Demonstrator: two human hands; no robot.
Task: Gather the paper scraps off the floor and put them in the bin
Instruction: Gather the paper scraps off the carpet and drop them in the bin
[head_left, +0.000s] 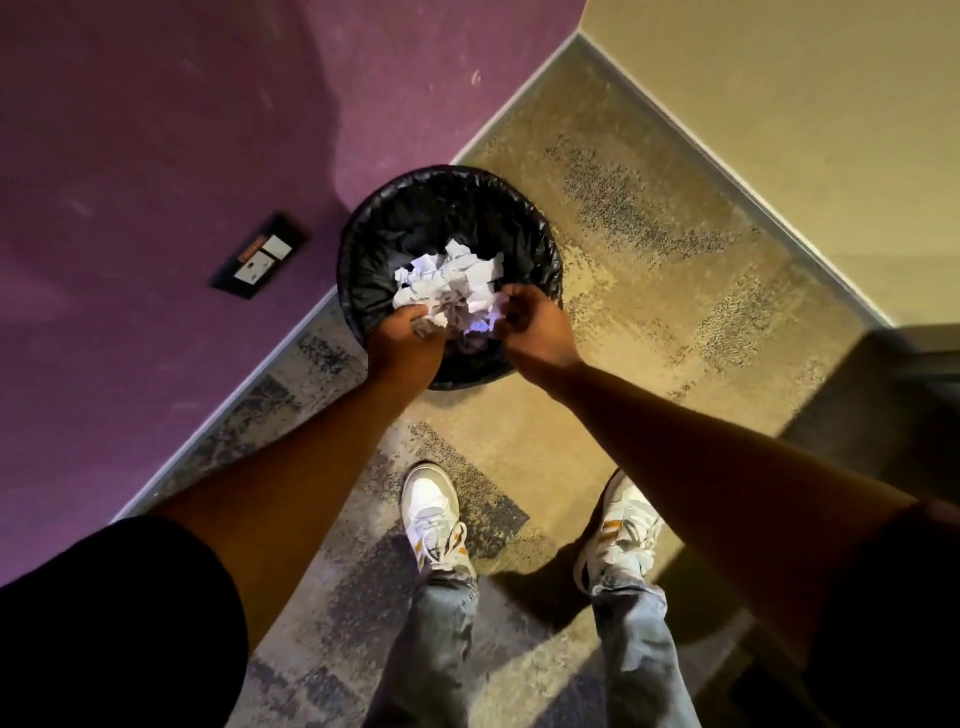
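A round bin (374, 228) lined with a black bag stands on the carpet by the purple wall. Over its mouth I hold a bunch of white crumpled paper scraps (452, 283). My left hand (405, 338) grips the bunch from the near left side. On the near right side my right hand (535, 322) pinches the same bunch with curled fingers. Both hands hover above the near rim of the bin. Whether more scraps lie at the bottom of the bin is hidden by the bunch.
A purple wall (156, 156) with a dark outlet plate (260, 257) runs along the left. A beige wall (779, 130) closes the far right. My two white shoes (434, 512) stand on the patterned carpet (649, 234) just before the bin. A dark object (914, 395) sits at the right edge.
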